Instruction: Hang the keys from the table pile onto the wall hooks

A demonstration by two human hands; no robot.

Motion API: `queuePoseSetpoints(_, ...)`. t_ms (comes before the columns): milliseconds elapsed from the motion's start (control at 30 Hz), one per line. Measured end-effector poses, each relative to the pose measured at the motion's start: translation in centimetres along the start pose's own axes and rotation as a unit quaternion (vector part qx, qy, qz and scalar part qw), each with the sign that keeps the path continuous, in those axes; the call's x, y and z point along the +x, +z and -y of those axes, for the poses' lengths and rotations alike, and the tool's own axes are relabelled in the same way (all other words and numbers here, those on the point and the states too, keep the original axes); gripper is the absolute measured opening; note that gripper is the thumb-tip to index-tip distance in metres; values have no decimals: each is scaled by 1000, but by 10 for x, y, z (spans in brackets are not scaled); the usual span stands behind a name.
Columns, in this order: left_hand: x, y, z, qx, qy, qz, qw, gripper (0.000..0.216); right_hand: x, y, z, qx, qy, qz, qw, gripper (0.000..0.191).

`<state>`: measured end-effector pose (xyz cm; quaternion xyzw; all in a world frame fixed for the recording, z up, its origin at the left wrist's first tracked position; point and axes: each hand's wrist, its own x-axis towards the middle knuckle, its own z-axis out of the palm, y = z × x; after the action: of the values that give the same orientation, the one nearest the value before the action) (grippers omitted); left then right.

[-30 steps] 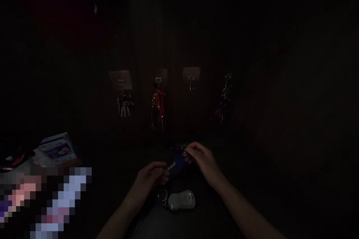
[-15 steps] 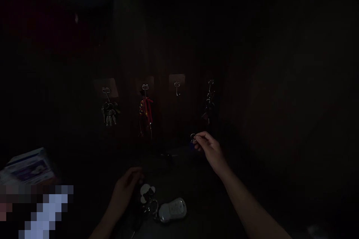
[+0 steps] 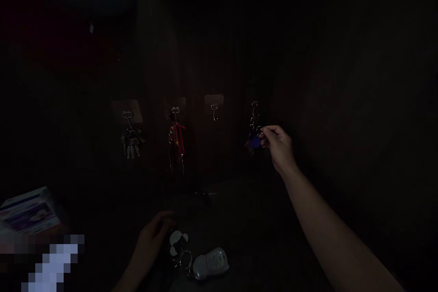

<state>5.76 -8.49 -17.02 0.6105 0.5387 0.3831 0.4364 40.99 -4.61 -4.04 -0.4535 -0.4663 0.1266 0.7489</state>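
Observation:
The scene is very dark. My right hand is raised toward the dark wall, fingers pinched on a key with a blue head, right beside the keys hanging on the rightmost hook. My left hand rests low on the dark surface, fingers curled, next to a small white charm and a silver remote fob on a ring; I cannot see whether it grips anything.
Several hooks line the wall: a key bunch at the left, a red lanyard set, then a bare hook. A printed box lies at the far left. A small dark item lies on the surface.
My right hand has lifted the blue key up and to the right, from above the surface to the rightmost hook. My left hand let go of it and dropped beside the fob.

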Motion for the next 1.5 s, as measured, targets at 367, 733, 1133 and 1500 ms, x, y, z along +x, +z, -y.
queuePoseSetpoints(367,1,1,1,23,-2,-3,1000,35,44,8,11,-16,5,-28,999,13)
queuePoseSetpoints(733,2,0,3,40,-2,18,999,36,38,12,5,-59,40,-26,997,16)
queuePoseSetpoints(1133,2,1,8,45,21,14,999,33,3,0,-17,-30,63,-39,997,29)
queuePoseSetpoints(1500,-1,0,4,57,31,18,998,30,-63,0,-37,-48,143,36,988,30)
